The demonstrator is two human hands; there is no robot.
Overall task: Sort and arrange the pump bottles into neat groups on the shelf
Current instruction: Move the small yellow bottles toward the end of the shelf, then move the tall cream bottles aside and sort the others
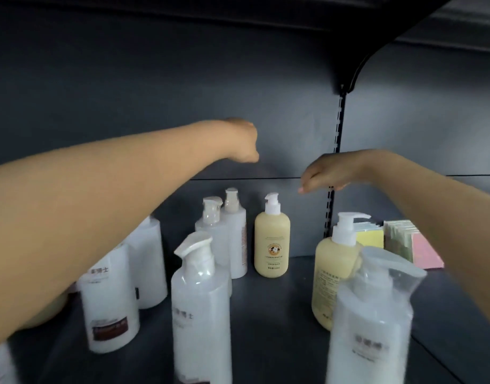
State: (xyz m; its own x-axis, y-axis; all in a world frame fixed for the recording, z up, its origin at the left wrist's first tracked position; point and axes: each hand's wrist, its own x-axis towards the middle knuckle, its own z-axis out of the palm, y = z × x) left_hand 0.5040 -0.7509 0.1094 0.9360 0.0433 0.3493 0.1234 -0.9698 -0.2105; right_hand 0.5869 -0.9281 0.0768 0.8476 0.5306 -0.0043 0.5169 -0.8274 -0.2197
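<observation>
1. Far left: a white cylindrical plastic bottle with a dark red label [111, 297] stands on the dark grey metal shelf [268, 317]. A plain white plastic bottle [149, 261] stands just behind it. My left forearm crosses above both and hides their tops.
2. Left hand [241, 141]: raised near the back panel, fingers curled under into a fist, holding nothing and touching no bottle.
3. Centre front: a tall translucent white pump bottle [200, 309], upright. Behind it, two slim white pump bottles [224, 231] stand side by side, touching.
4. Right of these: a cream-yellow rounded pump bottle with a white head [272, 241], upright and standing apart.
5. Right hand [331, 173]: hovering above the shelf, fingers loosely bent and pointing left, empty.
6. Right front: a second cream-yellow pump bottle [328, 281], partly covered by a blurred white pump bottle wrapped in clear film [371, 325].
7. Far right: a row of pastel yellow, green and pink packets [404, 242] on the neighbouring shelf section.
</observation>
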